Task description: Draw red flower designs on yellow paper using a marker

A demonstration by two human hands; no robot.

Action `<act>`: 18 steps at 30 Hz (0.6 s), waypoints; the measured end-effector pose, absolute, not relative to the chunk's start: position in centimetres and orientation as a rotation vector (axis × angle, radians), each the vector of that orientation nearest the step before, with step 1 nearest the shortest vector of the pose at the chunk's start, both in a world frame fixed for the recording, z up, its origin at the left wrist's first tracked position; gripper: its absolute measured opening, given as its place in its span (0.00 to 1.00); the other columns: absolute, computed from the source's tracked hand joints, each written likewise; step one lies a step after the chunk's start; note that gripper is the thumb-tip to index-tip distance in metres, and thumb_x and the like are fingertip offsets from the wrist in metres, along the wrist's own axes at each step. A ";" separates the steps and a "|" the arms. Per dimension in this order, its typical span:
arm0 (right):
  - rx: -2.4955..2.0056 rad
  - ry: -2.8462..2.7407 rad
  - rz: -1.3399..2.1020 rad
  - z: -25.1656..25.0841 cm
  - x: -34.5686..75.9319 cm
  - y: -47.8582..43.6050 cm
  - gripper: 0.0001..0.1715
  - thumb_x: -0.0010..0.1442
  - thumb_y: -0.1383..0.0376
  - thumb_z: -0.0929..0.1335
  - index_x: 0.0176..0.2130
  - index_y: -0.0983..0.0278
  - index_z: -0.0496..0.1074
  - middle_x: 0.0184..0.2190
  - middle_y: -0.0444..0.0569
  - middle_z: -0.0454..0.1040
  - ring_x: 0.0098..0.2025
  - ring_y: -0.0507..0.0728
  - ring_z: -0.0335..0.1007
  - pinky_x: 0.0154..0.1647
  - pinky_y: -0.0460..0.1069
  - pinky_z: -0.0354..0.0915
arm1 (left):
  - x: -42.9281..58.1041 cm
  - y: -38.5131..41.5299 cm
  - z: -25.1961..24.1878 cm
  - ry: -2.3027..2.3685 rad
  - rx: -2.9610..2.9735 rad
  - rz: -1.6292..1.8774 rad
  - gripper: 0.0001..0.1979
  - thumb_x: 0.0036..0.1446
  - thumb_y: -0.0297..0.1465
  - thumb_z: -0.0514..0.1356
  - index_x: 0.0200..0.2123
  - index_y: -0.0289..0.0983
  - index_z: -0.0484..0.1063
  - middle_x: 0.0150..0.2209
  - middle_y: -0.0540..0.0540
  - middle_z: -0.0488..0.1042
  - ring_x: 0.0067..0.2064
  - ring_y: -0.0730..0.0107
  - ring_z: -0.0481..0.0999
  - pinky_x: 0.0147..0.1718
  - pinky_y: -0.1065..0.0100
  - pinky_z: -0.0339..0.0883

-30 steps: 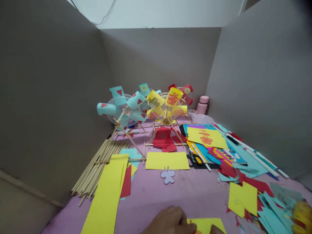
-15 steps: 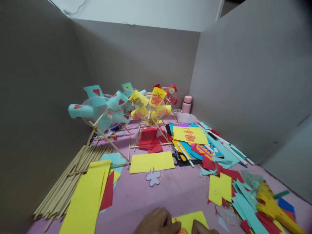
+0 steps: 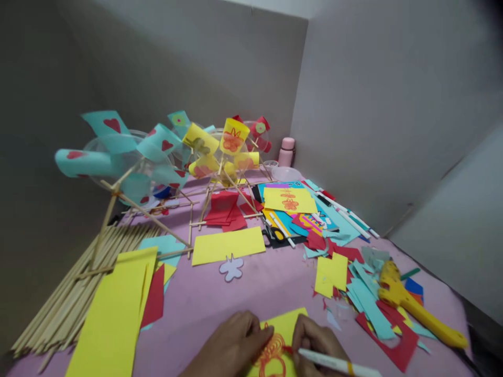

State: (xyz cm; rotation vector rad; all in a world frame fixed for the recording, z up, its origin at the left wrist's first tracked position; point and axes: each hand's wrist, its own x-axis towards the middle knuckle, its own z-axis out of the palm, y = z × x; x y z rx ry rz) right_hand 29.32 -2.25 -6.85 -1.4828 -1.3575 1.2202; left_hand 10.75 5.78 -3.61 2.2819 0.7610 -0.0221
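Observation:
At the bottom of the head view, a yellow paper (image 3: pixel 291 319) with an orange-red butterfly drawing lies on the table. My left hand (image 3: pixel 231 345) rests on its left side, thumb over the drawing and the other fingers curled, holding it down. A white marker (image 3: pixel 334 361) with a red tip is gripped in my right hand (image 3: pixel 316 340), its tip touching the paper beside the butterfly's wing. Farther up the table lies a pale butterfly cutout (image 3: pixel 231 268), just in front of a blank yellow strip (image 3: pixel 228 246).
Paper pinwheels on stick stands, blue (image 3: pixel 118 137) and yellow (image 3: pixel 234 137), fill the back. Sticks (image 3: pixel 58 309) and yellow sheets (image 3: pixel 104 314) lie left. Scissors (image 3: pixel 277 233), paper scraps (image 3: pixel 369 303) and a yellow glue gun (image 3: pixel 416 311) lie right. Grey walls enclose the table.
The view has tilted down and turned to the right. More of both hands and the butterfly drawing shows, and the marker in my right hand has come into view.

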 end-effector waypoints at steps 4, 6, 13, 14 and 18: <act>-1.458 -1.308 1.178 -6.5 29.1 -2.8 0.07 0.49 0.63 0.62 0.25 0.59 0.55 0.14 0.35 0.55 0.16 0.48 0.47 0.17 0.44 0.44 | 10.1 4.9 -1.3 0.766 2.275 -0.048 0.24 0.50 0.25 0.58 0.51 0.46 0.65 0.44 0.48 0.65 0.45 0.63 0.62 0.44 0.65 0.56; -1.463 -1.386 1.158 -6.5 28.8 -2.9 0.06 0.47 0.67 0.61 0.24 0.59 0.55 0.14 0.34 0.54 0.15 0.47 0.46 0.16 0.43 0.44 | 10.0 4.7 -0.9 0.763 2.264 -0.043 0.24 0.51 0.24 0.58 0.51 0.46 0.64 0.44 0.48 0.65 0.45 0.63 0.62 0.44 0.64 0.56; -1.437 -1.588 1.027 -7.1 28.5 -2.8 0.08 0.42 0.72 0.60 0.23 0.59 0.54 0.12 0.33 0.50 0.13 0.46 0.42 0.13 0.42 0.42 | 10.0 4.6 -1.6 0.736 2.290 -0.035 0.26 0.52 0.25 0.58 0.53 0.47 0.62 0.45 0.48 0.64 0.45 0.63 0.62 0.44 0.64 0.56; -1.440 -1.597 1.030 -7.2 28.6 -2.8 0.08 0.42 0.72 0.60 0.23 0.59 0.54 0.12 0.33 0.50 0.13 0.46 0.42 0.14 0.42 0.42 | 10.0 4.6 -1.6 0.737 2.287 -0.035 0.26 0.52 0.25 0.58 0.54 0.47 0.62 0.45 0.48 0.64 0.46 0.63 0.62 0.44 0.64 0.57; -1.428 -1.577 1.096 -7.3 28.7 -2.8 0.08 0.42 0.72 0.60 0.23 0.59 0.55 0.13 0.33 0.51 0.14 0.46 0.42 0.15 0.43 0.42 | 9.7 4.8 -1.6 0.748 2.267 -0.023 0.26 0.51 0.25 0.59 0.53 0.48 0.62 0.46 0.49 0.65 0.46 0.64 0.62 0.44 0.65 0.57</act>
